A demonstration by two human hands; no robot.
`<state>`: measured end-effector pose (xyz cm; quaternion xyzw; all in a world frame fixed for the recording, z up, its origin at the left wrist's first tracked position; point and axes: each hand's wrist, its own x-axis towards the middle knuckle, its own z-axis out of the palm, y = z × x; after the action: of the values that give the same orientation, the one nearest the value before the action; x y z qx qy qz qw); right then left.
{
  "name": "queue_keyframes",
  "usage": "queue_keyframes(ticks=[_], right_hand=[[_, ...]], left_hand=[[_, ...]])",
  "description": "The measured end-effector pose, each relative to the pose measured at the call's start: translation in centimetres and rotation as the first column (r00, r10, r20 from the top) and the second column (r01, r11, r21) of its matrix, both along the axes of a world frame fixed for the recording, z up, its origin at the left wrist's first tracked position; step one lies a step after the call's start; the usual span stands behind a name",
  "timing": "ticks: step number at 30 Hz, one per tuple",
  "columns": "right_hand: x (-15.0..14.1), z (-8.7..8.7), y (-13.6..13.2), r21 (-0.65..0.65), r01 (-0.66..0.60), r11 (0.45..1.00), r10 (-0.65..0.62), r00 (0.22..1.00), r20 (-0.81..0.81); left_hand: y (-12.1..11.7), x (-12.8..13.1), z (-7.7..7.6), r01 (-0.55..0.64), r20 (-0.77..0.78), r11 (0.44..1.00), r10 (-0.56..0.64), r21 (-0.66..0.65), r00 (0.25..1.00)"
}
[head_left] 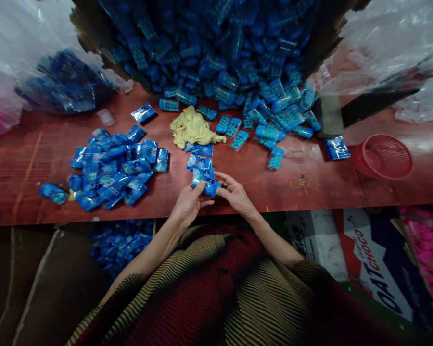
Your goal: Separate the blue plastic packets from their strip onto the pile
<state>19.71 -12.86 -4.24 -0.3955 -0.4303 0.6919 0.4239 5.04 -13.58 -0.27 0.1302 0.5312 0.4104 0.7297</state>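
Note:
My left hand and my right hand meet at the near edge of the red-brown table. Both pinch a small blue packet between thumbs and fingers. Two more blue packets lie in a row just beyond it. A heap of sealed blue packets lies to the left. Loose blue cases with round pellets spill from a big pile at the back.
A crumpled yellow cloth lies behind the packets. A red mesh basket and rubber bands sit at the right. Clear plastic bags flank the pile. Below the table are a box of blue packets and a printed carton.

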Motion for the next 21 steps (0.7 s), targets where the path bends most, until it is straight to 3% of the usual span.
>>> queue_keyframes(ticks=[4, 8, 11, 15, 21], right_hand=[[-0.1, -0.2, -0.1, -0.012, 0.021, 1.0, -0.021, 1.0, 0.004], [-0.1, -0.6, -0.2, -0.061, 0.012, 0.998, -0.013, 1.0, -0.013], [-0.1, -0.6, -0.2, -0.105, 0.041, 0.994, -0.044, 0.998, -0.035], [0.0, -0.3, -0.4, -0.12, 0.02, 0.993, -0.025, 0.999, -0.037], [-0.8, -0.2, -0.8, -0.118, 0.075, 0.99, -0.077, 0.997, -0.018]], left_hand=[[0.0, -0.3, -0.2, 0.023, -0.006, 1.0, -0.023, 0.013, 1.0], [0.0, -0.6, -0.4, 0.104, -0.185, 0.989, -0.084, 0.102, 0.979], [0.0, -0.7, -0.9, 0.079, -0.372, 0.971, 0.01, 0.224, 0.928], [0.4, -1.0, -1.7, -0.012, -0.468, 0.919, 0.212, 0.394, 0.858], [0.9, -1.5, -2.2, 0.062, -0.601, 0.868, 0.288, 0.492, 0.746]])
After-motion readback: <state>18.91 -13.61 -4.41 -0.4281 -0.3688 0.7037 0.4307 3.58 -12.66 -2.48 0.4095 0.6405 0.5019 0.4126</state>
